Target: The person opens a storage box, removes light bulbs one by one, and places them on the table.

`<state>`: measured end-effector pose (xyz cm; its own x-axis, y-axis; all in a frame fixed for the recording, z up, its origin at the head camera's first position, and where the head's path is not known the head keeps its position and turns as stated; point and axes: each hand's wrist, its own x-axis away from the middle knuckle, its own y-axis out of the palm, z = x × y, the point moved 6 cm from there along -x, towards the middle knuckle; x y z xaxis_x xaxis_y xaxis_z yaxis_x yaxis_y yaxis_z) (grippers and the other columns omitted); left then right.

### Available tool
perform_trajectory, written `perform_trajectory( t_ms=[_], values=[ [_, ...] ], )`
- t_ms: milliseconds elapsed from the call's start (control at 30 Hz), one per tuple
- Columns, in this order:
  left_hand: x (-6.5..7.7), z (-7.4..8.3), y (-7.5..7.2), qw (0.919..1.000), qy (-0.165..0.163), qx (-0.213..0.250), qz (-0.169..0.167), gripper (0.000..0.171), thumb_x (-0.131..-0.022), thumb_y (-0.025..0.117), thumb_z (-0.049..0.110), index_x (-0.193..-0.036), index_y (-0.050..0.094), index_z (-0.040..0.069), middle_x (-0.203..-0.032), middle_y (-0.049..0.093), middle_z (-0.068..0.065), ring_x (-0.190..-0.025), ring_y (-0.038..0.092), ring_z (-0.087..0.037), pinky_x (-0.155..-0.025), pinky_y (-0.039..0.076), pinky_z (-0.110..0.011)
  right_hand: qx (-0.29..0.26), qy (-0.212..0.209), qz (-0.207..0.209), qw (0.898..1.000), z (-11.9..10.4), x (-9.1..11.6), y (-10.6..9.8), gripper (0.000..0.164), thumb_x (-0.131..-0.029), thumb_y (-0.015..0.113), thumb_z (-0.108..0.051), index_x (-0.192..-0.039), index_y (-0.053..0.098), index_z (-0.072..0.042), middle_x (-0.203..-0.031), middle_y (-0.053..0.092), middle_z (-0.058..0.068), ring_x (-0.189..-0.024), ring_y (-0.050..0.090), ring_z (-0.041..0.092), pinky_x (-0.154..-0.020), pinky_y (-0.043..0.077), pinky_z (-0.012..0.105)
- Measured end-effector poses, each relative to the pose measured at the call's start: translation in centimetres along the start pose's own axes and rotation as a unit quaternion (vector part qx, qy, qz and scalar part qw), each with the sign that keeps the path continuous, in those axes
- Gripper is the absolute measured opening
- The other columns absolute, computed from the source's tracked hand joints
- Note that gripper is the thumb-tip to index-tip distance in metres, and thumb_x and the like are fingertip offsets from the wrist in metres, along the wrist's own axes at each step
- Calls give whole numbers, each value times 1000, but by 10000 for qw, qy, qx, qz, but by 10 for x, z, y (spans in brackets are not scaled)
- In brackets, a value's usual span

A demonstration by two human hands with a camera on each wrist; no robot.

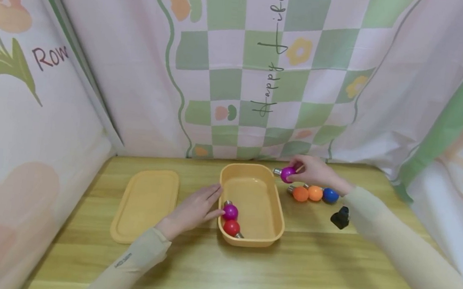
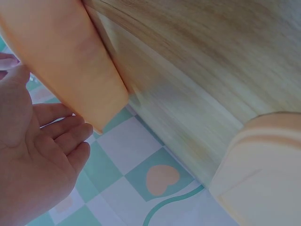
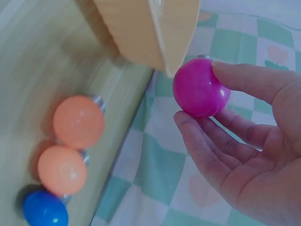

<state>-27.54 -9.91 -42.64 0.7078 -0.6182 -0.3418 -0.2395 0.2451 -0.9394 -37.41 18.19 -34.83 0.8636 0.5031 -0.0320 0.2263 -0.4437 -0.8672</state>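
Observation:
Between thumb and fingers, my right hand (image 1: 312, 171) pinches a purple light bulb (image 3: 201, 88) beside the far right corner of a yellow plastic box (image 1: 252, 207). The bulb's metal base points left, toward the box. My left hand (image 1: 196, 208) touches the box's left wall with its fingers fairly straight and the thumb over the rim. Inside the box, along its left side, lie another purple bulb (image 1: 231, 212) and a red bulb (image 1: 232, 228). Right of the box, two orange bulbs (image 1: 300, 194) and a blue bulb (image 1: 330, 195) lie in a row.
A yellow lid (image 1: 146, 206) lies flat on the wooden table (image 1: 218, 278), left of the box. A small black object (image 1: 340, 218) shows near the right sleeve. Printed curtains (image 1: 263, 73) hang behind the table and at both sides.

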Motion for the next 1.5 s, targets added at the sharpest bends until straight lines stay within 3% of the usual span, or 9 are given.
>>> perform_trajectory(
  t_ms=[267,600,833,1100,1500],
  values=[
    [1,0,0,9999,-60,81,-82,66,-98,59,41,-141,48,-7,-146,50,-26,-135,52,-37,-116,43,-45,90,263,88,9996,26,16,-13,33,-83,78,-17,-106,65,4,-101,71,21,-92,71,33,-80,63,42],
    [1,-1,1,9999,-82,36,-94,66,-97,59,41,-141,48,-7,-146,50,-25,-136,52,-36,-116,44,-45,236,528,229,9981,58,30,-27,38,-84,78,-21,-107,65,6,-103,71,24,-93,70,36,-86,59,51],
    [1,-1,1,10000,-59,35,-64,66,-97,59,41,-141,48,-8,-146,51,-26,-135,52,-36,-115,44,-45,370,758,383,9957,82,41,-37,42,-83,79,-22,-106,64,9,-101,70,27,-91,68,38,-80,59,47],
    [1,-1,2,10000,-47,48,-41,66,-97,60,41,-141,49,-8,-146,51,-25,-135,52,-36,-115,44,-45,536,1343,224,9892,111,57,-42,49,-88,73,-29,-115,61,10,-110,67,29,-99,64,43,-86,53,59],
    [0,-1,3,10000,35,-11,-14,66,-97,60,40,-141,49,-8,-146,51,-26,-135,52,-36,-115,45,-45,580,1589,230,9853,149,72,-45,54,-87,74,-30,-113,59,15,-105,66,33,-93,64,43,-80,56,53]
  ],
)
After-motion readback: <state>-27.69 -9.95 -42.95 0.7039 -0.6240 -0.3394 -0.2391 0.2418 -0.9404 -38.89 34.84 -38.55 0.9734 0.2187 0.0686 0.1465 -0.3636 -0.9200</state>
